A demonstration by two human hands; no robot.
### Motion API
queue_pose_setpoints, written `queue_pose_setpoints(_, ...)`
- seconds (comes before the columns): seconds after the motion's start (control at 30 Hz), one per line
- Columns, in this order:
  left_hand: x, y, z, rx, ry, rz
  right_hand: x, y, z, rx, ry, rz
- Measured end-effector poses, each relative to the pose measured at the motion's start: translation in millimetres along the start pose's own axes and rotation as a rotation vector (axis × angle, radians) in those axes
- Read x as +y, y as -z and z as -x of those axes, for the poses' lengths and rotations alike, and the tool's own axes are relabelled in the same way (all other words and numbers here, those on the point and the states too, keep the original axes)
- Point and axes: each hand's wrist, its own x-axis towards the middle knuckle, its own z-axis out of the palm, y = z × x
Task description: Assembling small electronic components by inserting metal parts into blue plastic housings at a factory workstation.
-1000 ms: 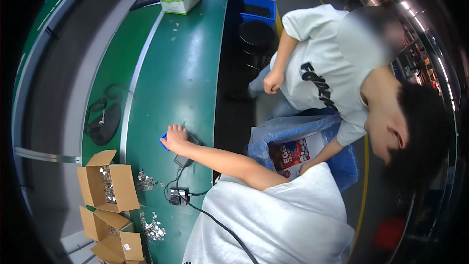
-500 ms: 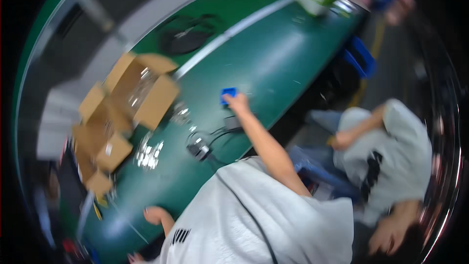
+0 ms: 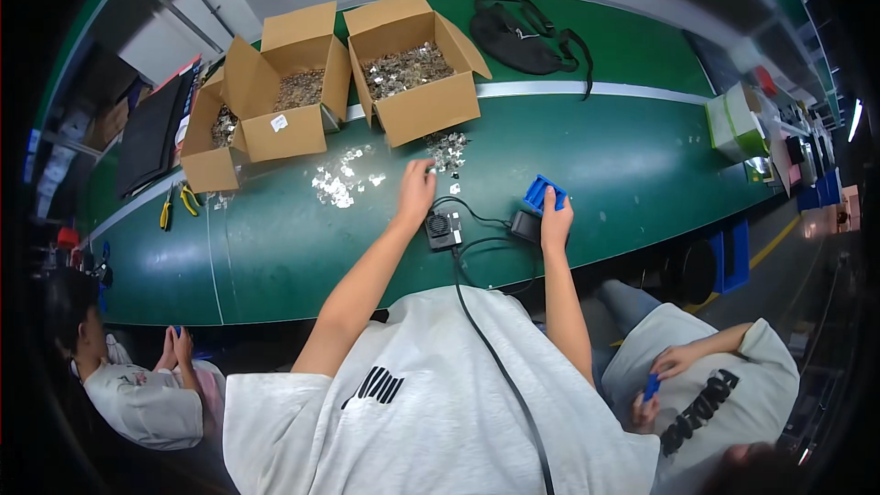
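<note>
At a long green surface [image 3: 632, 170], a person in a pale T-shirt [image 3: 431, 362] is holding both bare arms forward. The right hand [image 3: 556, 217] is clasping a small blue tray [image 3: 534, 192] in its grip by the near right side, seemingly so that most of the open face is staying uncovered. The tray is sitting just beyond a black adapter [image 3: 526, 226]; whether it is touching the surface is impossible to tell. The left hand [image 3: 418, 191] is hovering at the near-left edge of a small heap of silver metal pieces [image 3: 448, 152], fingers bunching together; whether that grip is pinching a piece cannot be told. The heap is lying just in front of the right-hand cardboard box [image 3: 429, 114], probably for easy reach, while a second heap [image 3: 337, 183] is spreading to its left. Two more cardboard boxes [image 3: 286, 136] [image 3: 209, 170] are standing alongside, flaps open, likely keeping their contents accessible. A small black device [image 3: 444, 231] is lying left of the adapter, a black cable [image 3: 496, 357] trailing from it over the shirt. Two pliers [image 3: 166, 213] [image 3: 190, 201] are lying far left. At right, a co-worker [image 3: 747, 380] is holding another blue piece [image 3: 652, 386].
</note>
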Motion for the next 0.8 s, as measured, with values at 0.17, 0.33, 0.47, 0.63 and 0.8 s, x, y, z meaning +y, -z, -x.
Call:
queue_pose_setpoints(0.17,-15,-21,-19,-0.058,-0.110,-0.143,-1,7,2,0.015,0.044,-0.089)
queue_pose_setpoints(0.33,-11,-18,-23,-0.081,-0.209,-0.318,-24,10,8,0.014,-0.097,0.236)
queue_pose_setpoints(0.47,-11,-20,-25,-0.055,-0.218,-0.256,5,5,8,0.106,0.054,0.031)
queue_pose_setpoints(0.63,-36,-21,-31,-0.023,-0.170,-0.209,13,4,14,0.074,0.033,-0.032)
queue_pose_setpoints(0.8,-35,-26,-20,0.010,-0.289,-0.296,16,5,10,0.081,0.087,-0.035)
